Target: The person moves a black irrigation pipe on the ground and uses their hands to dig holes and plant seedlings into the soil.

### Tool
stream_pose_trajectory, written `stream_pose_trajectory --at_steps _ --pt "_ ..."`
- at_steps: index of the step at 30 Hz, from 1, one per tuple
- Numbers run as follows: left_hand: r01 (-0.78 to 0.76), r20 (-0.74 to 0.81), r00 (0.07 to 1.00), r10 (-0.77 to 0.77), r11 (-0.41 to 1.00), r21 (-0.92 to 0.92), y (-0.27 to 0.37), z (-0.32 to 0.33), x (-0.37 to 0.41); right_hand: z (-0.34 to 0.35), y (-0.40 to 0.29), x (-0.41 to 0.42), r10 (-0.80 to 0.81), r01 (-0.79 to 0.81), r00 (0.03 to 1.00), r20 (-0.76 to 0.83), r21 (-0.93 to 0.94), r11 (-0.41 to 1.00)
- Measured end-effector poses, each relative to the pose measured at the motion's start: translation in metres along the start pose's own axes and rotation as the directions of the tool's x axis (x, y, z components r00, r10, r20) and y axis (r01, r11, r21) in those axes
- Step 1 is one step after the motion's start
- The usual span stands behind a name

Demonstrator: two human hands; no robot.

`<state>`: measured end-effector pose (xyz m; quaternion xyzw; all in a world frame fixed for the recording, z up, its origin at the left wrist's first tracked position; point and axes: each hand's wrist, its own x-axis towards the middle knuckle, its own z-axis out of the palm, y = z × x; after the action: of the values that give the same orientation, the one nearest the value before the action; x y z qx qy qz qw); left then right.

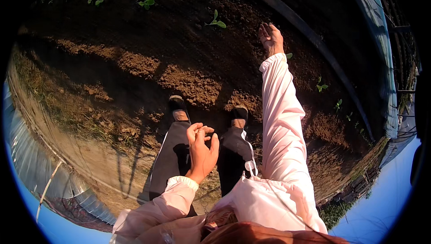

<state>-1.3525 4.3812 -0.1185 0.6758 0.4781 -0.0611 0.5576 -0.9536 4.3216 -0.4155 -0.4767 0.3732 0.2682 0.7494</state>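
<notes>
Out over the dark soil bed (188, 41) my right hand (272, 38) reaches at full arm's length, fingers apart and nothing held. A broad-leaved seedling (216, 21) grows to the left of that hand. Another seedling (289, 55) is mostly hidden behind my right cuff. My left hand (203, 151) is raised in front of my legs, with its fingers loosely curled and spread. It wears a ring, and I see no object in it. Both arms are in pale pink sleeves.
More seedlings (146, 0) stand in a row across the bed. A dark hose or strip (303, 25) curves along its far side. Plastic sheeting (373, 41) rises at the right, and more sheeting (33, 156) lies lower left. My shoes (239, 112) are beside crumbly soil clods (192, 84).
</notes>
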Motion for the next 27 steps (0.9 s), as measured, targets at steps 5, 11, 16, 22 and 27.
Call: stream_pose_trajectory --at_steps 5,11,16,22,27 --pt "-0.075 0.049 0.996 0.072 0.996 0.050 0.020 -0.009 0.026 0.031 -0.009 0.059 -0.036 0.055 0.997 -0.065 0.322 0.945" --pt "-0.080 0.074 0.995 0.069 0.985 0.156 0.029 -0.014 0.049 0.034 -0.019 0.096 0.010 -0.077 0.991 0.137 0.493 0.867" --pt "-0.088 0.084 0.993 0.078 0.987 0.134 0.029 -0.003 0.058 0.048 -0.042 0.092 0.140 -0.135 0.990 0.030 0.515 0.847" --pt "-0.101 0.084 0.992 0.091 0.986 0.132 0.036 0.013 0.054 -0.013 -0.035 0.052 0.014 -0.001 0.999 -0.042 0.295 0.956" --pt "-0.091 0.135 0.988 0.076 0.990 0.111 0.038 0.018 0.050 -0.030 0.009 0.070 0.132 -0.073 0.979 -0.153 0.338 0.938"
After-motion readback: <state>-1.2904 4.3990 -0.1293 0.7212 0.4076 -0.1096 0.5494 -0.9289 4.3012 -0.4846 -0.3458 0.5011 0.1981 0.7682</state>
